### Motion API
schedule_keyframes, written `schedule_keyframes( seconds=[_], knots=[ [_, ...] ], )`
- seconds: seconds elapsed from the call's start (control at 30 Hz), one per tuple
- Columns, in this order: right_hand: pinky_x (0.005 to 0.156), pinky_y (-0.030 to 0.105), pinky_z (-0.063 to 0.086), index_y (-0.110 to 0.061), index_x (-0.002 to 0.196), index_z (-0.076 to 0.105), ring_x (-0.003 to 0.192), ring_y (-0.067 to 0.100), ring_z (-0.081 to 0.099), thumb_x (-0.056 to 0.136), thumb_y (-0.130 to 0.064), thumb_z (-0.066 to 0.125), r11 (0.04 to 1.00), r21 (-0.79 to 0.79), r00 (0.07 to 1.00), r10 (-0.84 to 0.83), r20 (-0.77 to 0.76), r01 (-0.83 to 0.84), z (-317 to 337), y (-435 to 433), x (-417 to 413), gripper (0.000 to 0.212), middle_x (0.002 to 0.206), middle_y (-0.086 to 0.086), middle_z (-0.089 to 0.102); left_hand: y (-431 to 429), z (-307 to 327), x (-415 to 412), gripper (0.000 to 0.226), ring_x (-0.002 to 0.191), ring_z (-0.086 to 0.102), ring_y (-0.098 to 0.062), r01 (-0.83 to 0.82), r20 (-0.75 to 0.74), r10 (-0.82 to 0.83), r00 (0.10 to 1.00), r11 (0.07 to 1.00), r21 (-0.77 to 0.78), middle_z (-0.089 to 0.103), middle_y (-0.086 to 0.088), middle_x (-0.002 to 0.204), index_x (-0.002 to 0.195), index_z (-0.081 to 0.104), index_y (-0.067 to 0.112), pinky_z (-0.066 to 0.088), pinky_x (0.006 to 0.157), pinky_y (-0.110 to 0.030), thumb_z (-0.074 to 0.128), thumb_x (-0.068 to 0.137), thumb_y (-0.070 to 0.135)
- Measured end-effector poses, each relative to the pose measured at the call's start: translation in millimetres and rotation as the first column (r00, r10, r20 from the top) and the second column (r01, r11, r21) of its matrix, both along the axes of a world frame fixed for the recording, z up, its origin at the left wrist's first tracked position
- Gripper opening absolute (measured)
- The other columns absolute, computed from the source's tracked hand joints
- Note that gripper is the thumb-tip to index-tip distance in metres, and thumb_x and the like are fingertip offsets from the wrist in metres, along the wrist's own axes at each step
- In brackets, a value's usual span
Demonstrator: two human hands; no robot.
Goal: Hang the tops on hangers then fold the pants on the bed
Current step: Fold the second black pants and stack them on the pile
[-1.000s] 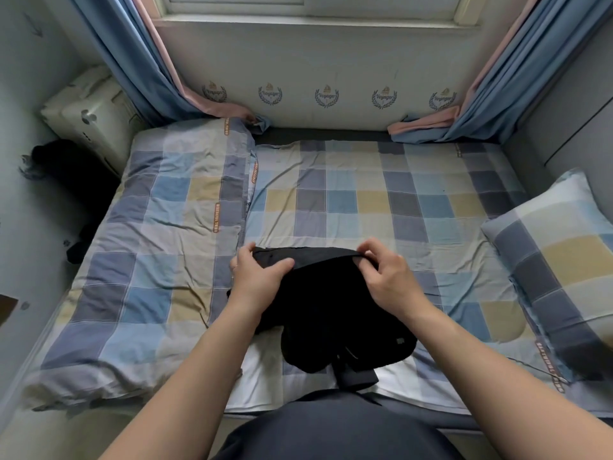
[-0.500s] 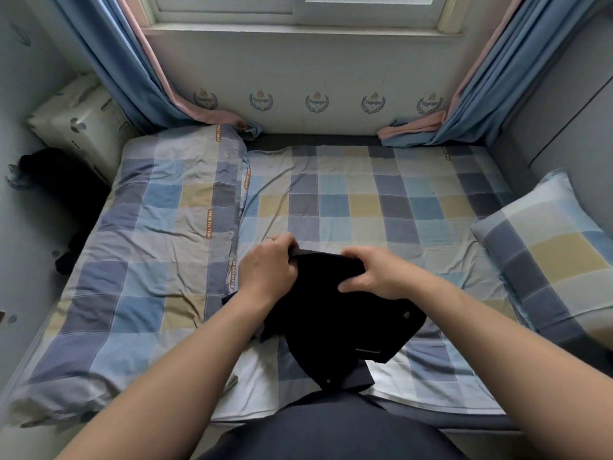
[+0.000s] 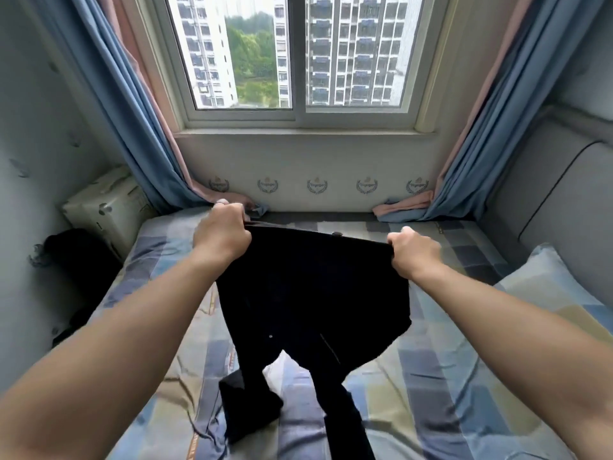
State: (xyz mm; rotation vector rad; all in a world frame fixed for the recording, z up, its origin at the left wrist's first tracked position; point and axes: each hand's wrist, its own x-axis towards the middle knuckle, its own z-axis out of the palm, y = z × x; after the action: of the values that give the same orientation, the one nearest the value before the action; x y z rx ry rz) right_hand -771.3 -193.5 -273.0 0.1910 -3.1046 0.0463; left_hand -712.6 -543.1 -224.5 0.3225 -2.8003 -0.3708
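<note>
Black pants (image 3: 311, 293): waistband gripped by curled fingers of left hand (image 3: 222, 237) and right hand (image 3: 411, 254), legs trailing on bed (image 3: 447, 376). Risk: bunched left leg likely folds in crooked unless shaken straight.

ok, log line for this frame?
pants: held up spread, legs trailing on bed | left hand: grips pants | right hand: grips pants

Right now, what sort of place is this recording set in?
Probably a small bedroom in a flat: a bed with checked bedding and a pillow, and blue curtains framing a window that faces high-rise blocks. The left hand and right hand hold black pants over the bed.
</note>
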Motion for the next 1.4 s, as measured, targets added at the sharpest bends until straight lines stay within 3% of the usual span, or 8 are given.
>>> schedule_keyframes(
  seconds=[0.47, 0.67, 0.8, 0.87, 0.9, 1.03, 1.2, 1.4],
  knots=[
    [0.053, 0.029, 0.038, -0.016, 0.096, 0.047, 0.073, 0.02, 0.056, 0.083, 0.002, 0.051, 0.931, -0.364, 0.91, -0.172, -0.377, 0.025, 240, 12, -89, 0.022, 0.092, -0.001, 0.057, -106, 189, -44, 0.023, 0.112, 0.052, -0.04, -0.359, -0.212, 0.353, 0.911, 0.933, 0.009, 0.052, -0.013, 0.126, 0.107, 0.061, 0.014, 0.047, 0.081, -0.044, 0.055, 0.085, 0.015],
    [0.067, 0.037, 0.055, -0.015, 0.086, 0.061, 0.076, 0.024, 0.063, 0.086, -0.004, 0.054, 0.868, -0.496, 0.879, -0.254, -0.404, 0.023, 334, 20, -97, 0.013, 0.084, 0.006, 0.066, -128, 270, -38, 0.013, 0.059, 0.069, -0.027, -0.356, -0.204, 0.425, 0.882, 0.884, 0.302, 0.071, -0.01, 0.083, 0.089, 0.063, 0.01, 0.053, 0.054, -0.033, 0.058, 0.078, 0.016],
    [0.045, 0.029, 0.051, -0.006, 0.088, 0.064, 0.055, 0.024, 0.066, 0.086, 0.002, 0.045, 0.688, -0.726, 0.892, -0.316, -0.324, -0.02, 390, 16, -99, 0.022, 0.075, 0.011, 0.067, -125, 325, -46, 0.019, 0.047, 0.068, -0.029, -0.072, -0.134, 0.447, 0.885, 0.415, 0.907, 0.068, -0.019, 0.087, 0.106, 0.062, -0.007, 0.051, 0.04, -0.028, 0.058, 0.088, -0.007],
    [0.034, 0.02, 0.04, -0.001, 0.092, 0.063, 0.034, 0.019, 0.058, 0.09, 0.002, 0.04, 0.446, -0.895, 0.914, -0.364, -0.178, 0.004, 415, 10, -97, 0.024, 0.068, 0.013, 0.065, -122, 351, -47, 0.017, 0.056, 0.068, -0.031, 0.066, -0.075, 0.408, 0.91, 0.034, 0.997, 0.069, -0.019, 0.09, 0.113, 0.059, -0.003, 0.055, 0.049, -0.03, 0.05, 0.1, 0.003],
    [0.032, 0.018, 0.038, -0.002, 0.095, 0.062, 0.028, 0.017, 0.053, 0.093, 0.0, 0.038, 0.319, -0.947, 0.925, -0.368, -0.096, 0.029, 427, 6, -95, 0.024, 0.064, 0.013, 0.065, -121, 362, -46, 0.02, 0.052, 0.068, -0.029, 0.085, -0.07, 0.401, 0.913, -0.02, 0.996, 0.071, -0.018, 0.083, 0.11, 0.06, -0.002, 0.055, 0.045, -0.03, 0.046, 0.104, 0.011],
    [0.031, 0.015, 0.036, -0.006, 0.104, 0.059, 0.031, 0.014, 0.056, 0.101, -0.009, 0.03, 0.034, -0.996, 0.965, -0.251, 0.074, 0.085, 471, -2, -82, 0.029, 0.052, 0.009, 0.066, -110, 398, -39, 0.031, 0.054, 0.072, -0.029, 0.207, -0.167, 0.377, 0.911, -0.068, 0.976, 0.073, -0.022, 0.072, 0.102, 0.062, -0.002, 0.057, 0.044, -0.035, 0.038, 0.106, 0.018],
    [0.049, 0.029, 0.051, -0.01, 0.122, 0.05, 0.074, 0.029, 0.072, 0.107, -0.019, 0.029, -0.173, -0.985, 0.996, -0.092, 0.018, 0.002, 502, -7, -67, 0.027, 0.086, 0.015, 0.075, -91, 425, -28, 0.027, 0.09, 0.071, -0.03, 0.401, -0.348, 0.368, 0.862, -0.075, 0.913, 0.075, -0.015, 0.099, 0.118, 0.059, 0.013, 0.056, 0.079, -0.039, 0.04, 0.099, 0.017],
    [0.1, 0.037, 0.046, -0.017, 0.106, 0.059, 0.111, 0.022, 0.063, 0.094, -0.007, 0.054, 0.016, -0.987, 0.987, 0.01, -0.161, -0.161, 514, -6, -66, 0.016, 0.112, 0.005, 0.074, -82, 441, -22, 0.04, 0.115, 0.057, -0.023, 0.504, -0.525, 0.234, 0.818, 0.148, 0.851, 0.068, -0.003, 0.119, 0.126, 0.058, 0.017, 0.045, 0.099, -0.043, 0.052, 0.089, 0.005]
  ],
)
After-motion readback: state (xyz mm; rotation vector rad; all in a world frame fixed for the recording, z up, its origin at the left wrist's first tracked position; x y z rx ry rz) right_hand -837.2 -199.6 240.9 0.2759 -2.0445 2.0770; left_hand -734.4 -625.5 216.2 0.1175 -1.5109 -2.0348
